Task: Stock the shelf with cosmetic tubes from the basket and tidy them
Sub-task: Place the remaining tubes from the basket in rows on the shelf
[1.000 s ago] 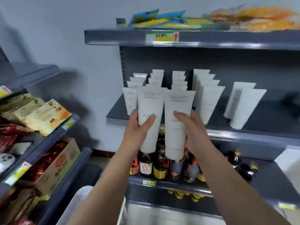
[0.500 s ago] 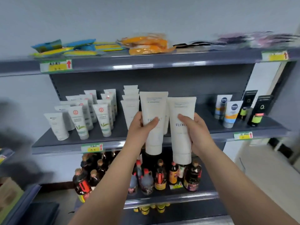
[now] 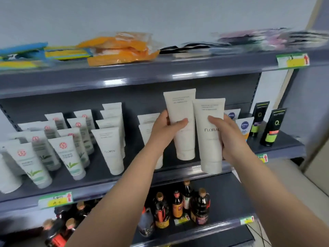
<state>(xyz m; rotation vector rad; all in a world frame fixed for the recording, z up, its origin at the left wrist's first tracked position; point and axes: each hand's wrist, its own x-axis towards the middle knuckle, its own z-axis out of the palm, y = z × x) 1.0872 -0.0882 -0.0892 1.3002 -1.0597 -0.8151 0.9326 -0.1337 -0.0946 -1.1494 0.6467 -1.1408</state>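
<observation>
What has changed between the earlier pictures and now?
The view has swung right along the shelf. Left hand has lifted its tube higher than the right tube, over the gap before the Nivea tubes. Both hands, right hand too, still grip their tubes; nothing released.

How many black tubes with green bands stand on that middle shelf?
2. Both stand at the shelf's right end: one black tube behind, the other black tube nearer and further right. The arms may hide more.

Pale blue-grey wall (image 3: 160,15) behind dark shelving (image 3: 142,75)
</observation>
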